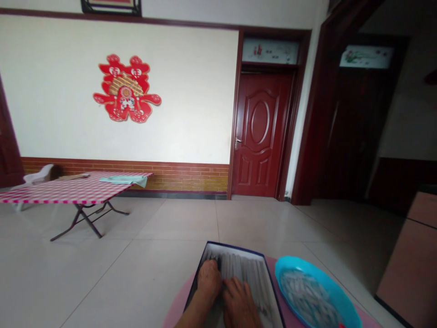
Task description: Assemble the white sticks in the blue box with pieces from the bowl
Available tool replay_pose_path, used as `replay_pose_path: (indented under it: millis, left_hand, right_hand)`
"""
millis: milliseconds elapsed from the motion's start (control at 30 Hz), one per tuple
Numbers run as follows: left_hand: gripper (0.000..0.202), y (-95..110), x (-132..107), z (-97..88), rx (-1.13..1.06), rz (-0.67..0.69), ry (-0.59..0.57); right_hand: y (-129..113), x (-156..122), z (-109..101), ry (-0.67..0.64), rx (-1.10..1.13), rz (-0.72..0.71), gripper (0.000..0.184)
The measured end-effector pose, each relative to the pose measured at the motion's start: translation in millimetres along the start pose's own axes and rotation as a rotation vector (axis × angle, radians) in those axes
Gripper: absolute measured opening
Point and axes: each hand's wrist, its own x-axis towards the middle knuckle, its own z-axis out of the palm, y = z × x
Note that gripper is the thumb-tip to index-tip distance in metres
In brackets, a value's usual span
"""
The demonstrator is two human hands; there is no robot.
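A shallow open box (235, 248) with a dark blue rim lies in front of me, filled with rows of long, thin, greyish-white pieces (251, 269) whose kind I cannot make out. My left hand (209, 279) is inside its left part, fingers curled down beside a dark gap; what they hold, if anything, is hidden. Nearer to me, my right hand (239, 301) rests on the rows with its fingers stretched and slightly apart. Right of the box stands a bright blue plastic basin (285, 264) with many small, slim whitish pieces (309, 296) in it.
Box and basin stand on a pink round surface (179, 303). A folding table (73, 191) with a red-and-white checked cover is at the left, a light green cloth (124, 180) on it. At the right is a brownish-pink cabinet (409, 255). A red door (259, 136) is behind.
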Motion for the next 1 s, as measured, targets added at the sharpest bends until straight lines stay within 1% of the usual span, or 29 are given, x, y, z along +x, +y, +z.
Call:
replay_pose_path:
  millis: [233, 400, 533, 767, 1000]
  left_hand:
    - [0.033, 3.7, -4.2, -8.3, -0.001, -0.012, -0.002]
    - [0.031, 3.1, -4.9, -8.1, 0.007, 0.003, 0.005]
    - [0.031, 3.1, -4.4, -6.9, 0.009, 0.012, 0.010]
    - [0.033, 3.4, -5.4, -8.3, 0.010, 0.009, 0.009]
    - [0.036, 0.6, -3.3, -7.4, 0.017, 0.026, -0.029]
  right_hand:
    - [-5.1, -7.8, -7.3, 0.047, 0.044, -0.019, 0.045]
    - [-7.0, -9.2, -11.1, 0.070, 0.063, -0.032, 0.040]
    - [-5.9, -11.6, -9.0, 0.108, 0.067, -0.048, 0.041]
    - [-5.3, -8.3, -8.6, 0.116, 0.033, -0.052, 0.034]
    - [-6.8, -7.3, -10.7, 0.112, 0.006, -0.064, 0.026]
